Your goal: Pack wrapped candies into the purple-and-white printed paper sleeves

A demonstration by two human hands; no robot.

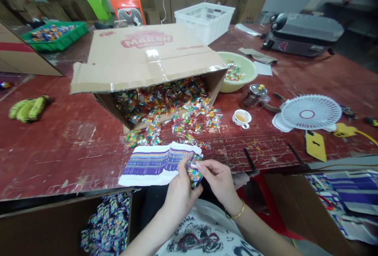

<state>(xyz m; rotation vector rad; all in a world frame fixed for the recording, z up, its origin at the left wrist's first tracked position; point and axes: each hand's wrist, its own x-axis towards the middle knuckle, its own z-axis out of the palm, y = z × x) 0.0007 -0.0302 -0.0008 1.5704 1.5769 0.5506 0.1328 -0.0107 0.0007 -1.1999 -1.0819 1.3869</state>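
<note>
Pinching a small printed pouch (195, 176) at the table edge (59, 185), left hand (180, 193) and right hand (220, 181) are pressed fingertip to fingertip, held just beside the stacked pouches (156, 163) and near the sweets (177, 110) spilled from the tipped carton (141, 57).

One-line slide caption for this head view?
Both hands, left hand and right hand, hold a small printed packet beside fanned bags, candies spilling from tipped carton.

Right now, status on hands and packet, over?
Left hand and right hand both pinching one small candy packet. Stack of printed bags alongside, touching. Spilled candies ahead; nothing blocking.
</note>
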